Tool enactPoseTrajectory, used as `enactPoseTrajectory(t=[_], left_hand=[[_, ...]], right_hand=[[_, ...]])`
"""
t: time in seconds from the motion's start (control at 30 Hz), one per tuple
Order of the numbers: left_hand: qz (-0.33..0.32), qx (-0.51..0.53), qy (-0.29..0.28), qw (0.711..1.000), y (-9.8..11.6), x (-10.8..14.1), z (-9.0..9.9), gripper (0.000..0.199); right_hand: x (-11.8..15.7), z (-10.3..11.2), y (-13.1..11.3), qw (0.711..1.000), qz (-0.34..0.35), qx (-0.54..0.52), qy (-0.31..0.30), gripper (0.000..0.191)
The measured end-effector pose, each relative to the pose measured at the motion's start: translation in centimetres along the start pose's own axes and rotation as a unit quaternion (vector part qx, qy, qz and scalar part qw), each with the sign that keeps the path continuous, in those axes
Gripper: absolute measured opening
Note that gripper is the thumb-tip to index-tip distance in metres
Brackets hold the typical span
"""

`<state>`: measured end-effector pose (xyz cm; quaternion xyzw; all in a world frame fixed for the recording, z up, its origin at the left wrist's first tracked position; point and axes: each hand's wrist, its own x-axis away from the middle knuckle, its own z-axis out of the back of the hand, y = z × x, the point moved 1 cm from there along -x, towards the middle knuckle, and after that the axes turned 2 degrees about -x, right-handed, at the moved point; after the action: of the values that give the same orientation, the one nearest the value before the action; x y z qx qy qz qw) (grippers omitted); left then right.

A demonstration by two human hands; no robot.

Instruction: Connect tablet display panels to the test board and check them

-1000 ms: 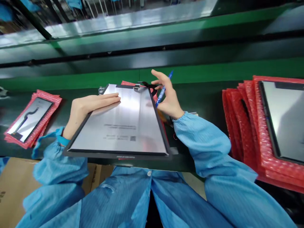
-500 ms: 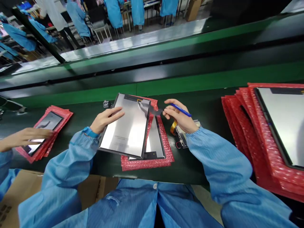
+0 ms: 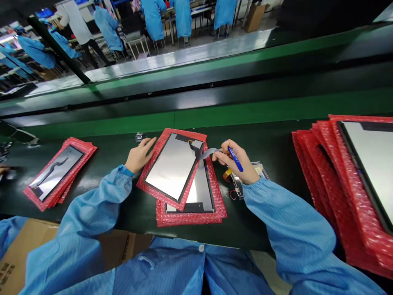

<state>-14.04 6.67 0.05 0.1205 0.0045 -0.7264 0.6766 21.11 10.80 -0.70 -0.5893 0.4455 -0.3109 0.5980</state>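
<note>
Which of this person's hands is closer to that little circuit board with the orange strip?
Right. The right hand, holding a blue pen, sits just beside the small circuit board; the left hand is farther off, across the display panel.

Stacked display panels in red bubble wrap (image 3: 57, 174) on left of dark conveyor belt (image 3: 270, 139), larger stack (image 3: 365, 172) on right; cardboard box (image 3: 27, 241) below belt edge; blue-smocked workers (image 3: 183, 16) beyond.

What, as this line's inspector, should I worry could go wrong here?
The blue pen in the right hand could scratch the silver panel just below it. The thin grey ribbon cable at the fingers might crease. The red bubble-wrap sleeve overlaps another, so it could slide.
</note>
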Motion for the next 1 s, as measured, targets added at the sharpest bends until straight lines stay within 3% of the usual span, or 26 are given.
enactPoseTrajectory(t=[0.07, 0.17, 0.3, 0.37, 0.5, 0.57, 0.63, 0.67, 0.73, 0.8, 0.87, 0.93, 1.0], left_hand=[[0.077, 0.040, -0.015, 0.996, -0.4, 1.3, -0.1, 0.044], [0.105, 0.101, -0.086, 0.986, -0.3, 3.7, 0.2, 0.043], [0.151, 0.255, -0.215, 0.931, 2.0, 6.6, 0.8, 0.056], [0.146, 0.283, -0.231, 0.919, 3.6, 7.9, 1.1, 0.058], [0.108, 0.246, -0.242, 0.932, 5.5, 9.4, 2.4, 0.045], [0.105, 0.161, -0.203, 0.960, 5.7, 8.9, 3.8, 0.034], [0.113, 0.088, -0.100, 0.985, 6.4, 7.4, 5.4, 0.029], [0.107, 0.088, -0.048, 0.989, 7.1, 6.4, 5.9, 0.029], [0.056, 0.173, -0.001, 0.983, 9.6, 4.4, 6.0, 0.032], [-0.016, 0.304, -0.024, 0.952, 12.7, 2.7, 4.8, 0.040], [-0.066, 0.368, -0.103, 0.922, 15.4, 1.6, 2.9, 0.044], [-0.079, 0.375, -0.169, 0.908, 16.9, 1.1, 1.1, 0.034], [-0.055, 0.380, -0.190, 0.904, 17.1, 1.1, -0.2, 0.026]], right_hand=[[0.1, 0.0, -0.2, 0.999, -0.016, 0.028, 0.009, 0.044], [0.3, 0.0, -0.6, 0.999, -0.036, 0.035, 0.010, 0.043], [0.7, -0.1, -1.3, 0.999, -0.036, 0.029, -0.005, 0.039], [1.1, -0.1, -1.7, 0.998, -0.042, 0.048, -0.013, 0.037], [1.7, 0.4, -2.8, 0.991, -0.038, 0.131, -0.013, 0.034], [2.0, 0.6, -3.3, 0.986, -0.034, 0.164, 0.000, 0.033], [2.2, 0.6, -3.5, 0.983, -0.023, 0.183, -0.001, 0.033], [2.4, 0.4, -3.5, 0.981, -0.014, 0.192, -0.009, 0.033], [2.6, -0.2, -3.2, 0.976, 0.005, 0.213, -0.037, 0.034], [2.8, -1.0, -2.7, 0.970, 0.022, 0.232, -0.073, 0.033], [2.9, -1.7, -2.3, 0.963, 0.036, 0.244, -0.105, 0.032], [2.9, -2.0, -2.2, 0.961, 0.038, 0.247, -0.121, 0.032], [2.9, -1.9, -2.3, 0.962, 0.029, 0.243, -0.124, 0.032]])
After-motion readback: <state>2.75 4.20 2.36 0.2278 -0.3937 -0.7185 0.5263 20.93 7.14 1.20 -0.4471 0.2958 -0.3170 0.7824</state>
